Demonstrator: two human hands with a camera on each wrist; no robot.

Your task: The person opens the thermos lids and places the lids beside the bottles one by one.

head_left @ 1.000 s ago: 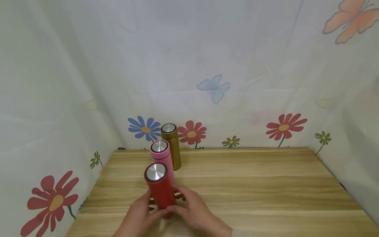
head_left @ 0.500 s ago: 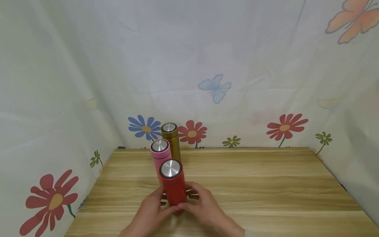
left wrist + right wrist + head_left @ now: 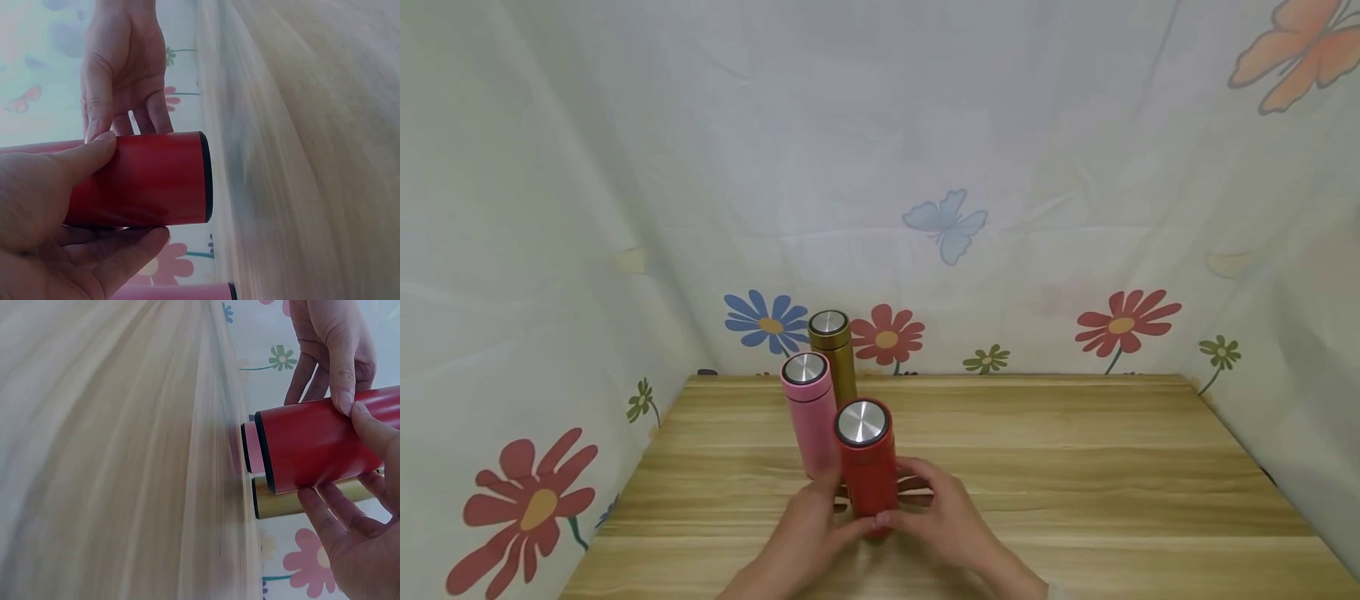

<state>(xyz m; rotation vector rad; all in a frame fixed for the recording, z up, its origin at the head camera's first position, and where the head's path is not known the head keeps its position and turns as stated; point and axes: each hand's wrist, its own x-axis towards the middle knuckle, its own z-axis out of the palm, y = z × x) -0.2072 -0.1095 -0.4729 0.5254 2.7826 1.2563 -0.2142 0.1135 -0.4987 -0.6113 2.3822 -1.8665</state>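
A red thermos flask (image 3: 872, 475) with a shiny steel lid top stands upright between both hands. My left hand (image 3: 808, 517) grips its left side and my right hand (image 3: 951, 512) its right, the thumbs meeting at the front. In the left wrist view the black base of the red flask (image 3: 156, 181) seems slightly off the wood. Left of it and farther back is a pink flask (image 3: 812, 425), upright and partly hidden by the left hand. Behind the pink one rises a gold flask (image 3: 842, 367), its lower part covered by the others.
The wood-grain table (image 3: 1075, 467) stretches right and forward. A pale curtain (image 3: 820, 167) printed with flowers and butterflies hangs along its back and both sides.
Both hands have carried the red flask rightward and slightly back, from in front of the pink flask to its right. More of the pink flask shows. Pink and gold flasks have stayed put.
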